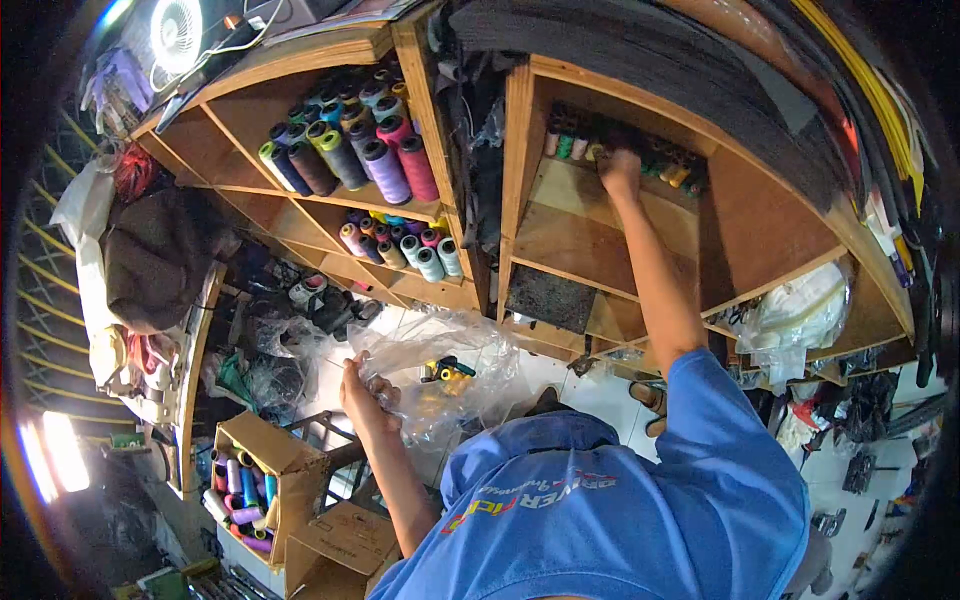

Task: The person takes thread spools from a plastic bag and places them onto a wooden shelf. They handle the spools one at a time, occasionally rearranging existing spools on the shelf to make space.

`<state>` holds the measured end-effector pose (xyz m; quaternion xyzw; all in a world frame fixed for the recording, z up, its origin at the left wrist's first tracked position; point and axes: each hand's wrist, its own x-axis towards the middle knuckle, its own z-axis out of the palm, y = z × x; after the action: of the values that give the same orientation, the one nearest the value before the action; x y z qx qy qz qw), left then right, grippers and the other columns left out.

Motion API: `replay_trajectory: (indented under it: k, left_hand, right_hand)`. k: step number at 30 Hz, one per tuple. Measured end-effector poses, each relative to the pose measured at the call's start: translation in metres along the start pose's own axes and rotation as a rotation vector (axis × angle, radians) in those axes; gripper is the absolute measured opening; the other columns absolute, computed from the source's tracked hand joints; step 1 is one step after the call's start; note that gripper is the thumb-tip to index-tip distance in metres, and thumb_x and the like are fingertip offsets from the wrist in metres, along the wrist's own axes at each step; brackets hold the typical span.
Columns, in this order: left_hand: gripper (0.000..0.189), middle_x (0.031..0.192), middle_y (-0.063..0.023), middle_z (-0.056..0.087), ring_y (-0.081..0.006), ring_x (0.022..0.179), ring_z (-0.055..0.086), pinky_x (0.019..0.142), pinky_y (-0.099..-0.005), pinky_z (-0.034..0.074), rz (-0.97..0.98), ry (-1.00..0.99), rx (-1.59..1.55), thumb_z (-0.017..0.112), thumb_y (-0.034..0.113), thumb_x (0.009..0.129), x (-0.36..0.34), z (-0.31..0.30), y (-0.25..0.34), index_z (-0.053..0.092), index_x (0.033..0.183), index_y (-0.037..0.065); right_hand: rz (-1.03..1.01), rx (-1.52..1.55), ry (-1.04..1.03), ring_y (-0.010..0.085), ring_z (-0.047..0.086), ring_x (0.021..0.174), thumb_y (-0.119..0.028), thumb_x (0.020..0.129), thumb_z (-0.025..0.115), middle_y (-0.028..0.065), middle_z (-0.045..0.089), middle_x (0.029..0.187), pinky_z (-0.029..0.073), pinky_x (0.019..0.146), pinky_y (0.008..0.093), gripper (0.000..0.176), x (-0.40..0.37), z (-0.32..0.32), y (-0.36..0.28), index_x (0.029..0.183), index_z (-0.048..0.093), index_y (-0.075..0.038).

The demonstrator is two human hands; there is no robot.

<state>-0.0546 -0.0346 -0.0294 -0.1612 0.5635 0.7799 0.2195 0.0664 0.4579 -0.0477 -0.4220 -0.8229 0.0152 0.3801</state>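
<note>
My left hand (366,396) is closed on the edge of a clear plastic bag (480,360). Several small spools (452,370), yellow and dark, show inside the bag. My right hand (620,172) reaches into an upper compartment of the wooden shelf (580,225), at a row of small thread spools (565,147). Green, white and orange spools stand on both sides of it. The fingers of that hand lie in shadow, and whether they hold a spool is hidden.
Large thread cones (385,170) fill the left shelf compartments. A cardboard box of spools (275,440) stands at lower left. Wooden dividers (515,150) flank the right arm. A fan (176,36) is at upper left, and a wrapped white bundle (800,305) sits at right.
</note>
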Motion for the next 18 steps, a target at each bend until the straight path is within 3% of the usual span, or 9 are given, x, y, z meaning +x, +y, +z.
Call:
replay_trajectory:
  k: [4,7,10,13,15,18]
  left_hand:
    - [0.031,0.054,0.0022,0.038,-0.0081,0.042,0.033,0.037,-0.0228,0.025,0.01,0.015,-0.024,0.046,0.036,0.094,0.006,-0.014,-0.004,0.058,0.097,0.008]
    - [0.03,0.059,0.001,0.043,-0.0071,0.044,0.035,0.038,-0.0221,0.027,0.025,-0.034,0.009,0.047,0.035,0.094,-0.001,-0.016,-0.001,0.059,0.096,0.008]
    - [0.027,0.061,0.0012,0.047,-0.0052,0.045,0.034,0.04,-0.0204,0.027,0.294,-0.032,0.265,0.048,0.031,0.094,-0.014,0.0,0.004,0.059,0.099,0.006]
    - [0.021,0.062,0.0031,0.047,-0.0034,0.047,0.037,0.042,-0.0201,0.028,0.332,-0.194,0.411,0.049,0.02,0.094,-0.03,0.013,0.013,0.06,0.104,0.006]
    - [0.019,0.063,0.0034,0.046,-0.0027,0.049,0.038,0.043,-0.0205,0.029,0.332,-0.287,0.584,0.048,0.016,0.093,-0.039,0.022,0.026,0.061,0.103,0.006]
    - [0.017,0.072,-0.0029,0.061,-0.0115,0.058,0.052,0.057,-0.0258,0.043,0.594,-0.339,0.79,0.054,0.012,0.088,-0.04,0.033,0.033,0.064,0.095,0.001]
  right_hand:
    - [0.054,-0.077,-0.122,0.0378,0.06,0.088,-0.024,0.076,0.068,0.0206,0.063,0.093,0.048,0.075,0.043,0.031,0.001,0.008,-0.001,0.101,0.062,-0.006]
    - [0.293,-0.226,-0.302,0.0377,0.06,0.086,-0.024,0.075,0.069,0.0244,0.061,0.087,0.049,0.075,0.0398,0.035,-0.001,-0.028,-0.023,0.103,0.061,-0.004]
    - [0.05,0.182,0.071,0.0256,0.065,0.079,-0.01,0.076,0.065,0.0173,0.065,0.081,0.05,0.069,0.0345,0.023,-0.023,-0.073,-0.043,0.098,0.064,-0.002]
    - [0.272,0.895,-0.302,0.0174,0.063,0.081,-0.004,0.08,0.062,0.0126,0.065,0.086,0.049,0.076,0.03,0.026,-0.04,-0.133,-0.077,0.105,0.06,0.001]
    - [0.129,1.102,-0.396,0.0144,0.06,0.087,-0.002,0.081,0.061,0.0101,0.062,0.095,0.048,0.081,0.0288,0.029,-0.055,-0.168,-0.105,0.109,0.057,0.002]
    - [-0.112,1.188,-0.481,0.0148,0.056,0.097,0.001,0.08,0.061,0.0099,0.057,0.107,0.047,0.085,0.0285,0.032,-0.069,-0.205,-0.142,0.112,0.054,0.004]
